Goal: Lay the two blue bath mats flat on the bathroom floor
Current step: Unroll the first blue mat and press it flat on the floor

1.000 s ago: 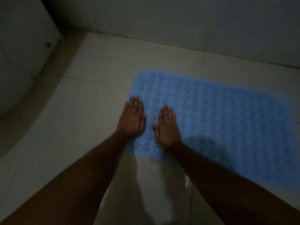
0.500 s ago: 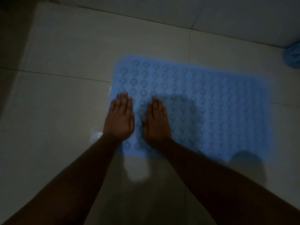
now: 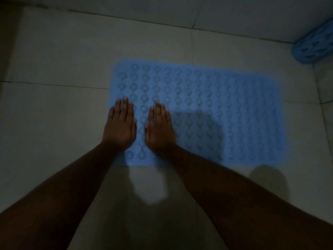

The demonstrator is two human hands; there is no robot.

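The setting is a dim bathroom with a pale tiled floor and a wall base running along the far edge. One blue bath mat lies spread out on the floor at centre, its dimpled face up.

Hand state: the left hand and the right hand lie palm-down, side by side, at the mat's left end. Both are fully extended with fingers straight. Neither grasps anything; they press on the mat surface. The left hand's outer fingers sit at the mat's left edge.

The second mat lies at the far right against the wall, apparently rolled or bunched, not yet laid out.

Risks from here:
- Pressure applied at the left end only may leave the right end unseated, so that it lifts or ripples.
- The floor looks glossy; a sideways push could slide the mat instead of flattening it.
- Unrolling the second mat close by could overlap the first.

Limits of view: the low light blurs the mat's right edge. The frame cuts off the second mat. A shadow covers the mat's near centre, so flatness there cannot be confirmed.
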